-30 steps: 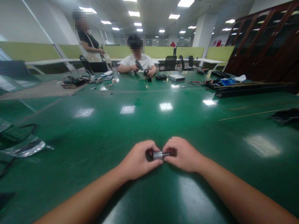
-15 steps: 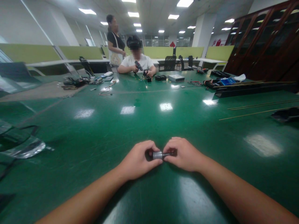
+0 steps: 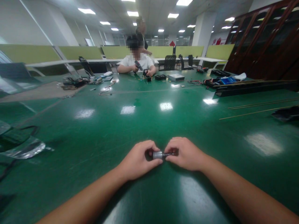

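Head view: right hand [image 3: 184, 154], closed on dark shaft [image 3: 168, 154], now slightly farther from left hand [image 3: 140, 160] around silver cylinder [image 3: 157, 155].

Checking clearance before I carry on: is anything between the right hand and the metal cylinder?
Nothing visible: the right hand has its fingers around the dark shaft at one end of the metal cylinder, which the left hand holds.

fingers of the right hand [image 3: 184, 154] partly hide the dark shaft [image 3: 168, 154] beside the silver cylinder [image 3: 157, 155].
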Motion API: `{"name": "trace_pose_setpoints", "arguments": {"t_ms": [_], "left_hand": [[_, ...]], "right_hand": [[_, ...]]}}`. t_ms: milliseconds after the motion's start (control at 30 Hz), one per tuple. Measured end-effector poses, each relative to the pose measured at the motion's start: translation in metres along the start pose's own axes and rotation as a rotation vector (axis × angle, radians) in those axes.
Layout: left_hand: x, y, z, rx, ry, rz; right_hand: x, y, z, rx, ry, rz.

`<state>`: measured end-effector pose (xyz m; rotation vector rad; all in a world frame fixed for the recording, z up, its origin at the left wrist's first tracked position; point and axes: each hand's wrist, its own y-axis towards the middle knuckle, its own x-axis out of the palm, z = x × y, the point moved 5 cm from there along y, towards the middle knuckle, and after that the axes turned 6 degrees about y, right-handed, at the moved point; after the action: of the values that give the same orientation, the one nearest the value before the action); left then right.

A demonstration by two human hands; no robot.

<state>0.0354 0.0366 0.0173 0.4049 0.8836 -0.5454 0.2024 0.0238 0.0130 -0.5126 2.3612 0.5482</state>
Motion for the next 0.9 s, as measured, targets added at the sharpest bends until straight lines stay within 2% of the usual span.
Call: {"name": "trace_pose_setpoints", "arguments": {"t_ms": [900], "left_hand": [[-0.0004, 0.0006, 0.0003, 0.001, 0.007, -0.004]], "right_hand": [[-0.0028, -0.0029, 0.0048, 0.036, 0.011, -0.016]]}}
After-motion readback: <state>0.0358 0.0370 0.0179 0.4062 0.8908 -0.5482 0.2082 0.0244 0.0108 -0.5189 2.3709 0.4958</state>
